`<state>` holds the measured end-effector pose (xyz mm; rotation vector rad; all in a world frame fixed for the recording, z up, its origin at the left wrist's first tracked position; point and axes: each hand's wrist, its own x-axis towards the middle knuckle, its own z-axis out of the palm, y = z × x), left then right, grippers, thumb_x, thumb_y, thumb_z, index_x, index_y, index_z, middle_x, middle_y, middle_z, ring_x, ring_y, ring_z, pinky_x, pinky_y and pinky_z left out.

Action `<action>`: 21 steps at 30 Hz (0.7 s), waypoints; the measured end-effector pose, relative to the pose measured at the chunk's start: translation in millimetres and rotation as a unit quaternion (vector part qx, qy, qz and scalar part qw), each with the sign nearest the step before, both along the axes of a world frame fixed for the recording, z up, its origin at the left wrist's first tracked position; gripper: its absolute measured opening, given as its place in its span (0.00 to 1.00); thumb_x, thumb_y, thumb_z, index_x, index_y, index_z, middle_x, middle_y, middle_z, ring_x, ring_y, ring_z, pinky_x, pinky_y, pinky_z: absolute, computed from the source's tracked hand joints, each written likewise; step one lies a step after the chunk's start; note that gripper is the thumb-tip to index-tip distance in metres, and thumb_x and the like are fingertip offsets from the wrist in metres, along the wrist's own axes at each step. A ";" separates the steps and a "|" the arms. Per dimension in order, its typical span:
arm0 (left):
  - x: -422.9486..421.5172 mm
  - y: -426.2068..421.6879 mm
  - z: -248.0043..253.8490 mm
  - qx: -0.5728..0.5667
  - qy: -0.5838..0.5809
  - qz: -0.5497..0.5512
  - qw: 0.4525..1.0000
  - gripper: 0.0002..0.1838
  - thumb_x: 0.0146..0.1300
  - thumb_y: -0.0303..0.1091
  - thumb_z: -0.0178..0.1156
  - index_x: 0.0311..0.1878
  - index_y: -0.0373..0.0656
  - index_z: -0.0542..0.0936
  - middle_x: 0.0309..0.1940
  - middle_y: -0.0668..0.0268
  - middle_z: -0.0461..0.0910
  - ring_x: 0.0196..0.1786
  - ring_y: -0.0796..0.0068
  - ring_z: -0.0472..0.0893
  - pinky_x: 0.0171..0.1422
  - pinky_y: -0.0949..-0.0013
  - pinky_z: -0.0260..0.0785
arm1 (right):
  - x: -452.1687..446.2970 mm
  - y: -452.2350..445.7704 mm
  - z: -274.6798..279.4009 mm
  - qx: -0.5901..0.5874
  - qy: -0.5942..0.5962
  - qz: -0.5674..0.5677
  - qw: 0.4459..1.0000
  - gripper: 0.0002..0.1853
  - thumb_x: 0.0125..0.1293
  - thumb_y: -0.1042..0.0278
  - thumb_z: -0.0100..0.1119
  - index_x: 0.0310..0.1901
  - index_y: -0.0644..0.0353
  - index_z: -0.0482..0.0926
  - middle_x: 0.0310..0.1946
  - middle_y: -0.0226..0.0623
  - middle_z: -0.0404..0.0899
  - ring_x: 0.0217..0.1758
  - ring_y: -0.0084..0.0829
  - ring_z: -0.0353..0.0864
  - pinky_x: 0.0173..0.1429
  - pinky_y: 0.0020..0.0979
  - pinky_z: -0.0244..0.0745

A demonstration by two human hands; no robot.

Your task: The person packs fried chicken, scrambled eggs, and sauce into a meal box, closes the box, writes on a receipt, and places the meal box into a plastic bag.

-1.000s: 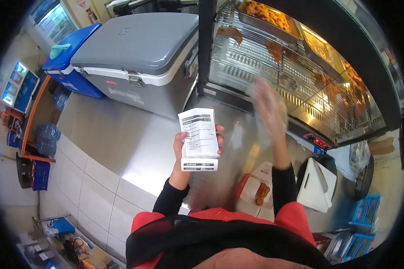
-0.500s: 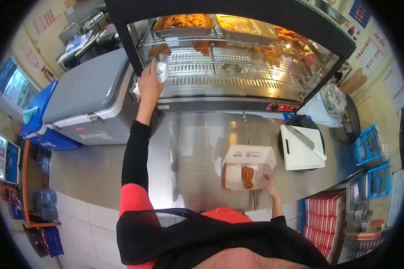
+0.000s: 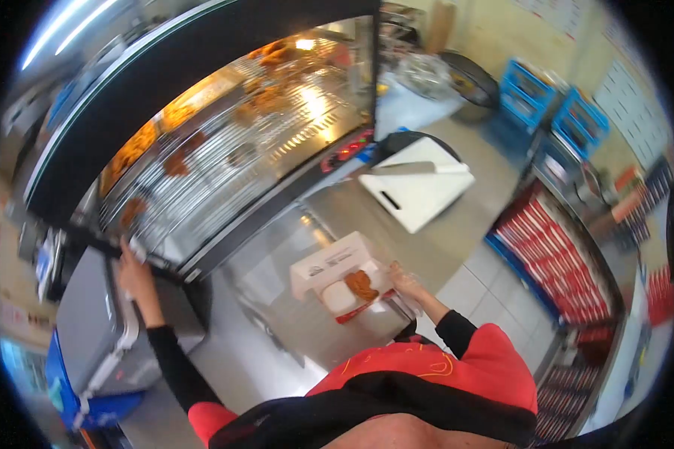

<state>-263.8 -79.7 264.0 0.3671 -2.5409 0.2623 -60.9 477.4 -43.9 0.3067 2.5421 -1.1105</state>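
My left hand (image 3: pixel 133 271) is at the lower left corner of the glass-fronted warming cabinet (image 3: pixel 225 243), a finger stretched toward the frame. White paper (image 3: pixel 137 248) shows beside its fingers, apparently held. Over the right side of an open cardboard box (image 3: pixel 329 262), my right hand (image 3: pixel 406 283) wears a clear plastic glove, fingers apart; whether it touches the box is unclear. Inside the box lie a piece of fried chicken (image 3: pixel 361 286) and a white block (image 3: pixel 340 297), perhaps wrapped rice. Behind the glass, more fried pieces (image 3: pixel 176 162) sit on wire racks.
Beyond the box, a knife (image 3: pixel 404 168) lies on a white cutting board (image 3: pixel 419 196). A grey cooler (image 3: pixel 90 322) stands at left. Stacked red-and-white boxes (image 3: pixel 550 251) fill a shelf at right, below blue baskets (image 3: pixel 528 93).
My view has turned to the right and tilted. My left hand has shifted from the glass to the cabinet's lower left corner. My right hand has moved up along the box's side.
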 end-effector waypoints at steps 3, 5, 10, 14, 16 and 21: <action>-5.7 -28.5 -16.7 -0.160 0.034 -0.018 0.986 0.32 0.65 0.36 0.49 0.71 0.62 0.50 0.31 0.64 0.77 0.34 0.65 0.79 0.32 0.62 0.71 | 15.3 15.8 25.5 -0.058 -0.020 -0.059 0.996 0.30 0.71 0.50 0.32 0.65 0.64 0.55 0.68 0.47 0.50 0.73 0.38 0.44 0.74 0.33 0.39; -13.4 -37.0 -22.9 -0.205 0.059 -0.015 0.977 0.34 0.63 0.32 0.49 0.71 0.62 0.51 0.26 0.66 0.77 0.28 0.65 0.79 0.28 0.63 0.71 | 26.2 39.9 36.3 -0.032 -0.054 -0.041 0.997 0.31 0.72 0.46 0.29 0.66 0.64 0.54 0.69 0.47 0.49 0.74 0.38 0.44 0.74 0.33 0.39; -32.7 -25.2 -25.1 -0.132 0.004 0.080 0.988 0.31 0.56 0.38 0.55 0.65 0.49 0.62 0.27 0.58 0.81 0.29 0.59 0.81 0.31 0.60 0.73 | 84.1 166.3 37.3 -0.298 0.049 -0.276 0.912 0.33 0.66 0.55 0.46 0.66 0.68 0.54 0.69 0.47 0.51 0.69 0.37 0.58 0.69 0.33 0.54; -3.0 55.4 -38.7 0.124 0.109 -0.021 0.986 0.32 0.57 0.45 0.55 0.62 0.39 0.60 0.38 0.49 0.78 0.34 0.49 0.79 0.37 0.55 0.71 | 137.8 288.8 129.8 -0.424 0.083 -0.391 0.813 0.38 0.60 0.56 0.55 0.67 0.65 0.53 0.67 0.46 0.56 0.67 0.35 0.62 0.64 0.31 0.61; 30.9 141.5 -46.3 0.589 0.062 -0.215 0.776 0.29 0.61 0.48 0.53 0.58 0.38 0.62 0.31 0.62 0.74 0.26 0.72 0.74 0.30 0.70 0.69 | 154.7 362.4 119.5 -0.352 0.099 -0.443 0.819 0.34 0.61 0.57 0.54 0.66 0.62 0.56 0.64 0.47 0.61 0.61 0.39 0.67 0.61 0.32 0.65; 130.6 458.9 -54.1 0.877 -0.074 -0.270 0.390 0.26 0.57 0.45 0.51 0.52 0.33 0.68 0.37 0.57 0.76 0.33 0.68 0.78 0.36 0.67 0.73 | 160.2 530.4 93.6 0.286 0.164 -0.193 0.924 0.22 0.62 0.52 0.47 0.54 0.52 0.67 0.40 0.51 0.77 0.47 0.51 0.76 0.51 0.42 0.69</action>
